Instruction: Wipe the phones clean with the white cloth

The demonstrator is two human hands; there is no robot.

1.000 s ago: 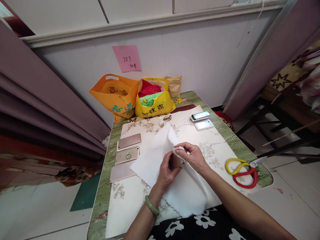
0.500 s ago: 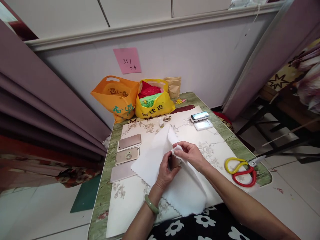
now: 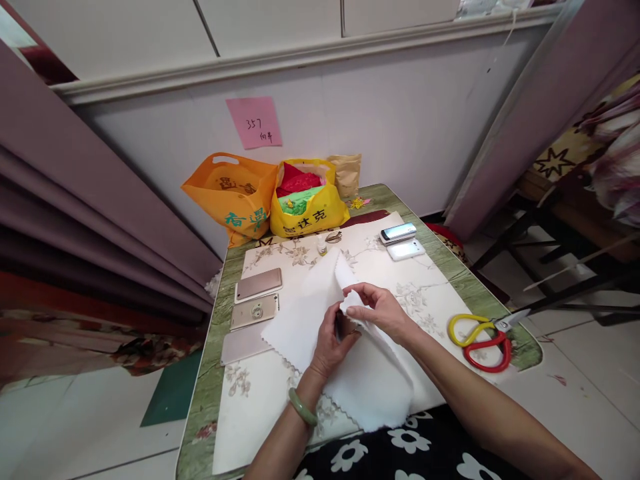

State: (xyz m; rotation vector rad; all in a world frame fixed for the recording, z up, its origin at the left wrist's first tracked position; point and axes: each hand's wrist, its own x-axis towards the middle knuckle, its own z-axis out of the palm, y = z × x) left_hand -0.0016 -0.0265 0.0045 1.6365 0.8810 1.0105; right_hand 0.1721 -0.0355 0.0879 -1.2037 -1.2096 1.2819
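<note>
My left hand [image 3: 333, 340], with a green bangle [image 3: 302, 407] on its wrist, is closed round a phone [image 3: 346, 325] held on edge, most of it hidden by my fingers and cloth. A white cloth [image 3: 373, 387] with scalloped edges lies beneath and drapes up around the phone. My right hand [image 3: 377, 310] pinches a fold of this cloth at the phone's upper edge. To the left rest a rose phone [image 3: 259, 283], a gold phone with a ring [image 3: 250, 311] and a pale pink phone [image 3: 245, 344].
Scissors [image 3: 487, 340] with yellow and red handles lie at the table's right edge. Two more phones, one a white phone [image 3: 406, 250], sit at the back right. An orange bag [image 3: 230, 193], a yellow bag [image 3: 310, 213] and a small bottle [image 3: 321, 247] stand toward the wall.
My right fingers have shifted slightly on the cloth fold, which now covers a little more of the phone's upper side. My left hand keeps its hold.
</note>
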